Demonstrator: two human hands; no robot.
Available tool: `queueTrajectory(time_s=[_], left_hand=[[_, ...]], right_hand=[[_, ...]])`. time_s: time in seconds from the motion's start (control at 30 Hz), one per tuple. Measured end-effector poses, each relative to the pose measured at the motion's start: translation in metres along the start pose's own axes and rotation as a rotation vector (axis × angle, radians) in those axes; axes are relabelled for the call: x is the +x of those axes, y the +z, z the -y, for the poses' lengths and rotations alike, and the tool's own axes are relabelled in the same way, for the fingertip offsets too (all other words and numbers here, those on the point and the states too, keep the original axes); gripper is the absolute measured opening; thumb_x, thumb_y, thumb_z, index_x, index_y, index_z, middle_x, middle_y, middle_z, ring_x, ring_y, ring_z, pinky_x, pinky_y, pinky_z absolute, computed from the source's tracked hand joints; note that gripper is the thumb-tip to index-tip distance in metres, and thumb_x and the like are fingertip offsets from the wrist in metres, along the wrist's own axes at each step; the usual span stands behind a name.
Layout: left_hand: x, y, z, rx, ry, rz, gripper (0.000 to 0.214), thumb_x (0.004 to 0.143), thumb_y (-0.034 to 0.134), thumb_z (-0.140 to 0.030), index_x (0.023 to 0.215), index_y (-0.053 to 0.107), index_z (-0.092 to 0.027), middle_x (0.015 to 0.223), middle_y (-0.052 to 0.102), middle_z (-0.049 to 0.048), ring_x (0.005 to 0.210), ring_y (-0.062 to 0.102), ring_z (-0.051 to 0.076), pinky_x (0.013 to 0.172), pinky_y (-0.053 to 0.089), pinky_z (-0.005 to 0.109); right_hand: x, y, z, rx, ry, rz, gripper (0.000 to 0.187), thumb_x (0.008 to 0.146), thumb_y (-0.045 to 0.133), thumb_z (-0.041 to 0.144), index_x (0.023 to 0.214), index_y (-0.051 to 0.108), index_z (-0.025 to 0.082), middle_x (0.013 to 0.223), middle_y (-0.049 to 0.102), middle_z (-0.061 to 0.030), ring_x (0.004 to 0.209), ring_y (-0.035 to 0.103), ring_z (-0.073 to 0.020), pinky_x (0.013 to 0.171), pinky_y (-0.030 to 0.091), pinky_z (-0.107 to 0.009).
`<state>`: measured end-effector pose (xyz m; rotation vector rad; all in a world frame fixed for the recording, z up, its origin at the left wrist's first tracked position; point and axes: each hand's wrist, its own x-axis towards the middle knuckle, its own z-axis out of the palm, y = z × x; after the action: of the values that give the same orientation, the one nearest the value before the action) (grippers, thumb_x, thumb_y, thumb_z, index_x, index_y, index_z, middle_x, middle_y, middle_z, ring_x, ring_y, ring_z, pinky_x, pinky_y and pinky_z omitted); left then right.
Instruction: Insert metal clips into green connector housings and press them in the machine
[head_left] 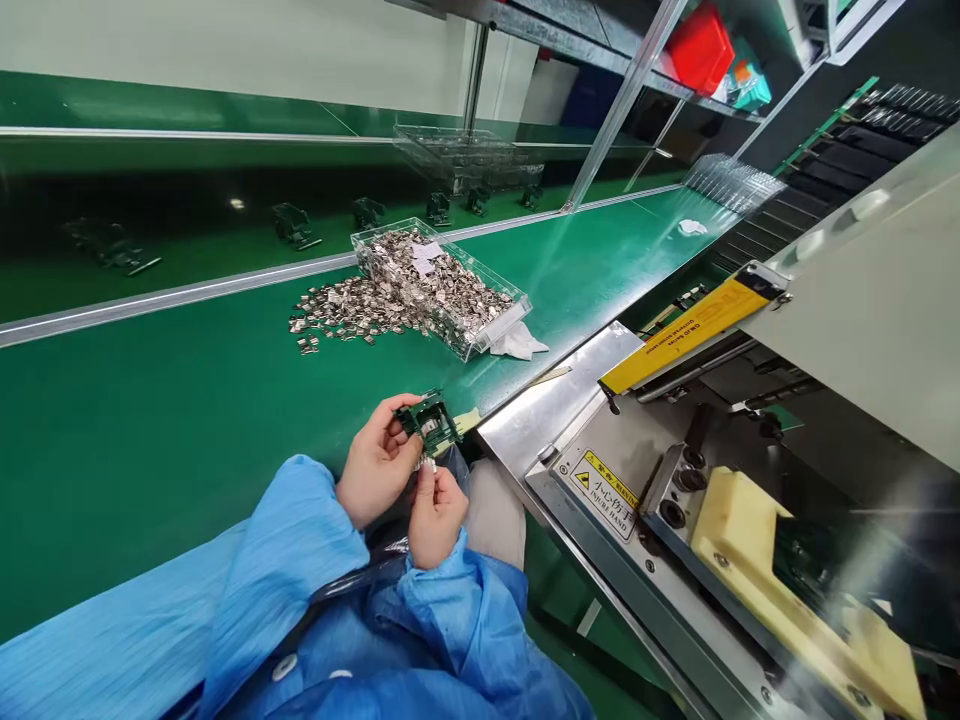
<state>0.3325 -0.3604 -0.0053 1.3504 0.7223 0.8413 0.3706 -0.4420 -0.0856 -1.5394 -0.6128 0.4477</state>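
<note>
My left hand point(380, 463) is closed on a dark green plastic housing point(433, 421), thumb on the near side and fingers round its left edge. The housing is tilted and has a square opening in its middle. Just below it, my right hand point(436, 510) pinches small silvery metal pieces point(425, 463), close to the housing's lower edge; whether they touch it I cannot tell. Further up the bench, a clear plastic tray point(480, 337) is heaped with similar metal pieces, and a loose pile of them point(349, 308) lies at its left.
Right of my hands stands a machine with a metal plate point(570, 390), a yellow bar point(694, 330), a hand-injury warning label point(604, 493) and a cream block point(750, 540). Several dark green parts point(294, 226) line the lane behind the rail. White tissue point(519, 342) lies by the tray.
</note>
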Motion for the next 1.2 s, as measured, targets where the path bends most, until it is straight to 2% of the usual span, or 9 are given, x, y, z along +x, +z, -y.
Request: queueTrajectory(time_s=[0.17, 0.37, 0.5, 0.83, 1.0, 1.1, 1.2], left_hand=[[0.002, 0.002, 0.001, 0.011, 0.004, -0.017, 0.043, 0.072, 0.065, -0.025, 0.111, 0.050, -0.017, 0.088, 0.063, 0.0027, 0.078, 0.064, 0.013, 0.065, 0.051, 0.020], [0.003, 0.000, 0.006, 0.042, 0.013, -0.020, 0.042, 0.074, 0.065, -0.024, 0.113, 0.051, -0.017, 0.086, 0.062, 0.0015, 0.076, 0.063, 0.013, 0.066, 0.051, 0.020], [0.002, 0.000, 0.006, 0.008, 0.007, 0.015, 0.040, 0.077, 0.063, -0.022, 0.115, 0.050, -0.017, 0.096, 0.065, 0.0041, 0.083, 0.064, 0.012, 0.072, 0.053, 0.020], [0.002, 0.001, 0.006, -0.054, -0.002, 0.044, 0.039, 0.078, 0.062, -0.025, 0.115, 0.050, -0.017, 0.101, 0.067, 0.0061, 0.093, 0.067, 0.016, 0.076, 0.054, 0.023], [0.002, 0.001, 0.005, -0.063, -0.002, 0.048, 0.039, 0.078, 0.061, -0.024, 0.114, 0.050, -0.017, 0.102, 0.068, 0.0065, 0.092, 0.068, 0.016, 0.075, 0.054, 0.023], [0.001, 0.001, 0.005, -0.068, 0.012, 0.051, 0.037, 0.078, 0.060, -0.022, 0.114, 0.049, -0.017, 0.101, 0.068, 0.0064, 0.091, 0.068, 0.016, 0.075, 0.054, 0.023], [0.001, 0.001, 0.006, -0.050, 0.028, 0.049, 0.037, 0.079, 0.059, -0.020, 0.115, 0.049, -0.017, 0.099, 0.067, 0.0054, 0.087, 0.068, 0.014, 0.072, 0.054, 0.021]], right_hand=[[0.006, -0.007, -0.006, -0.128, -0.160, 0.032, 0.035, 0.095, 0.042, 0.038, 0.064, 0.044, 0.022, 0.054, 0.039, 0.0041, 0.049, 0.038, -0.0130, 0.050, 0.026, -0.028], [0.013, -0.014, -0.004, -0.187, -0.234, 0.069, 0.031, 0.091, 0.043, 0.035, 0.062, 0.041, 0.023, 0.055, 0.039, 0.0032, 0.051, 0.038, -0.0143, 0.053, 0.025, -0.030], [0.015, -0.017, -0.003, -0.227, -0.254, 0.077, 0.030, 0.089, 0.044, 0.034, 0.061, 0.041, 0.024, 0.056, 0.041, 0.0020, 0.053, 0.039, -0.0154, 0.054, 0.025, -0.031], [0.010, -0.019, 0.003, -0.179, -0.160, 0.135, 0.032, 0.096, 0.042, 0.035, 0.068, 0.045, 0.021, 0.059, 0.040, 0.0042, 0.053, 0.037, -0.0121, 0.051, 0.028, -0.026], [0.003, -0.007, 0.002, -0.062, -0.027, 0.036, 0.035, 0.095, 0.044, 0.043, 0.070, 0.049, 0.020, 0.059, 0.044, 0.0031, 0.054, 0.038, -0.0128, 0.051, 0.030, -0.026], [0.000, 0.002, -0.003, -0.032, -0.002, -0.037, 0.037, 0.095, 0.043, 0.045, 0.070, 0.050, 0.020, 0.060, 0.047, 0.0023, 0.056, 0.040, -0.0133, 0.052, 0.032, -0.025], [-0.001, 0.008, -0.007, -0.046, -0.011, -0.096, 0.040, 0.095, 0.041, 0.047, 0.065, 0.045, 0.021, 0.056, 0.042, 0.0036, 0.052, 0.037, -0.0126, 0.049, 0.030, -0.025]])
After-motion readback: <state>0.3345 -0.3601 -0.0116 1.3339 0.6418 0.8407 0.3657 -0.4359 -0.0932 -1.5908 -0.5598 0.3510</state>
